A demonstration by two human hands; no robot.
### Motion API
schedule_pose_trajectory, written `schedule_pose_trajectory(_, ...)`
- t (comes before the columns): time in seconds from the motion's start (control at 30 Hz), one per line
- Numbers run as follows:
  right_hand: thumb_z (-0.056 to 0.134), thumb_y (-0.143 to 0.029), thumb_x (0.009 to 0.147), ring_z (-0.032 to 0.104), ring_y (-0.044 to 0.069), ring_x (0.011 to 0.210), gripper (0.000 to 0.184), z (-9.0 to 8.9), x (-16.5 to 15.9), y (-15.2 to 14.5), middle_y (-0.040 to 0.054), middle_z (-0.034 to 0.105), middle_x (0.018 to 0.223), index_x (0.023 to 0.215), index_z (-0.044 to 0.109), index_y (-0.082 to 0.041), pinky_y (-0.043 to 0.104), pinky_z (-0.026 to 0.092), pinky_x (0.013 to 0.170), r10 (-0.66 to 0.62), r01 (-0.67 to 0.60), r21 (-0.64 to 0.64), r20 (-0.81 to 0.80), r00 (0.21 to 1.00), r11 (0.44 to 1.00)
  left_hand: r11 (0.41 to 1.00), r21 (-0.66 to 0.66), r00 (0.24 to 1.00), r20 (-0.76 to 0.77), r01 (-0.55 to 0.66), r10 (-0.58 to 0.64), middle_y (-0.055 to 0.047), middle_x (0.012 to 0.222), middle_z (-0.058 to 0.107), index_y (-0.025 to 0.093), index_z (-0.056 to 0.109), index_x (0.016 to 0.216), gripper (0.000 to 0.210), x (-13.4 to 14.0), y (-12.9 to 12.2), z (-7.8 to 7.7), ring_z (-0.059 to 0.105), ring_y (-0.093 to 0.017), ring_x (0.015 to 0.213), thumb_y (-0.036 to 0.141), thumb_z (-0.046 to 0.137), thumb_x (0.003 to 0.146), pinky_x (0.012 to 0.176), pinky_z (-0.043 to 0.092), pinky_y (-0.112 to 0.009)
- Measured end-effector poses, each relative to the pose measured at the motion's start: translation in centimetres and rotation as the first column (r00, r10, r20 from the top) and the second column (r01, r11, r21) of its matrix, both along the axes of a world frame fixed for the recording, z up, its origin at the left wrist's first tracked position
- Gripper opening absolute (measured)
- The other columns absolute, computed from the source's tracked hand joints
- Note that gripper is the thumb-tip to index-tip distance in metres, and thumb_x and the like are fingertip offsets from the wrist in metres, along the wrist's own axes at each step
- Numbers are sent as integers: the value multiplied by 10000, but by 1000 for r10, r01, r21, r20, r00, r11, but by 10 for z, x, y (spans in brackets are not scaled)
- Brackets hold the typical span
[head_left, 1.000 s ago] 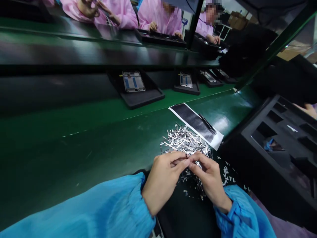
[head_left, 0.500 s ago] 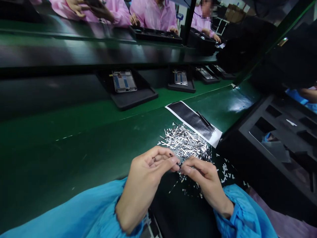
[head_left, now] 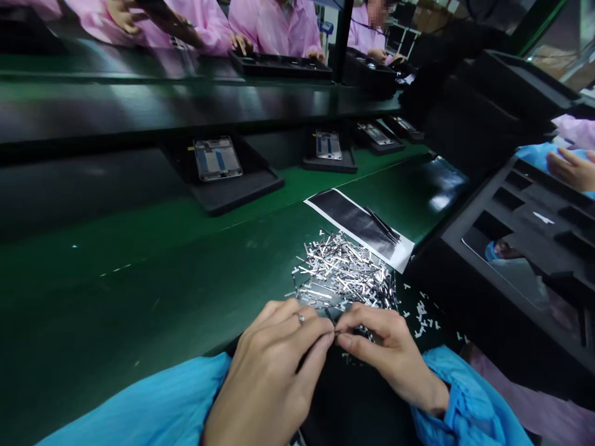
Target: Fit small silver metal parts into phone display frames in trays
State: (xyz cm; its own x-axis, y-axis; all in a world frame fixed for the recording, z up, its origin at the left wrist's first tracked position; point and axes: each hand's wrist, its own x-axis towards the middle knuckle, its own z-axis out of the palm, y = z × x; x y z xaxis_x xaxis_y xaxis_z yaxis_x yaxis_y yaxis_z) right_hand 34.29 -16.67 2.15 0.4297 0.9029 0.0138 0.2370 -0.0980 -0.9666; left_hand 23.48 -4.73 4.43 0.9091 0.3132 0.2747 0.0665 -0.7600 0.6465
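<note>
My left hand (head_left: 274,365), with a ring on one finger, is closed, its thumb and fingertips pinched together. Opposite it, my right hand (head_left: 388,344) also pinches, and the fingertips of both hands nearly meet. Between them shows a small dark strip (head_left: 330,318), mostly hidden by the fingers. Just beyond the hands lies a loose pile of short silver and black strips (head_left: 344,266). Behind the pile is a white-edged sheet with a black patterned face (head_left: 341,214), and a few thin black strips (head_left: 383,224) rest on its right part.
Small white T-shaped bits (head_left: 421,311) are scattered right of the pile. A large black foam tray (head_left: 446,272) stands at the right, near a co-worker's hand (head_left: 574,168). Several black trays (head_left: 242,189) holding phone frames (head_left: 217,159) line the green bench (head_left: 153,260). People in pink work across from me.
My left hand has turned palm-down and lowered, its back now facing up. My right hand has dropped slightly, still pinching. The view has shifted a little, showing more of the right side.
</note>
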Motion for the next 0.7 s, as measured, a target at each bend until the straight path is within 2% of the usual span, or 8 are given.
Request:
schedule_pose_trajectory(0.2, 552, -231, 785, 514, 107, 642, 110, 0, -1, -8, -6, 568, 668, 715, 613, -173, 232, 385, 614, -65, 67, 15, -95, 993, 998, 962, -266, 994, -103, -65, 38, 51, 665, 594, 227, 563, 676, 143, -3, 1, -5, 548, -109, 621, 234, 481, 793, 585, 412, -211)
schedule_pose_trajectory(0.37, 547, -222, 790, 541, 113, 654, 111, 1, -3, -10, -6, 597, 663, 737, 635, -179, 239, 405, 636, -24, 38, 53, -232, 972, 998, 924, -378, 988, -156, -54, -6, 54, 649, 601, 217, 570, 651, 183, -6, 2, -2, 550, -96, 607, 251, 468, 799, 571, 409, -188)
schedule_pose_trajectory(0.53, 547, -206, 783, 532, 113, 650, 116, 3, -7, -13, -2, 583, 649, 705, 624, -166, 241, 397, 626, -24, 41, 72, -228, 973, 997, 945, -327, 995, -101, -18, -16, 69, 641, 594, 224, 567, 658, 163, -9, -2, -1, 541, -83, 590, 238, 479, 794, 557, 405, -179)
schedule_pose_trajectory(0.7, 534, -220, 788, 537, 121, 649, 134, 8, -13, -15, 16, 594, 665, 719, 627, -153, 252, 404, 626, 3, 13, 80, -198, 980, 997, 986, -164, 999, -29, -20, 15, 56, 646, 569, 218, 532, 684, 150, -19, -8, 4, 522, -100, 602, 198, 452, 809, 576, 405, -209)
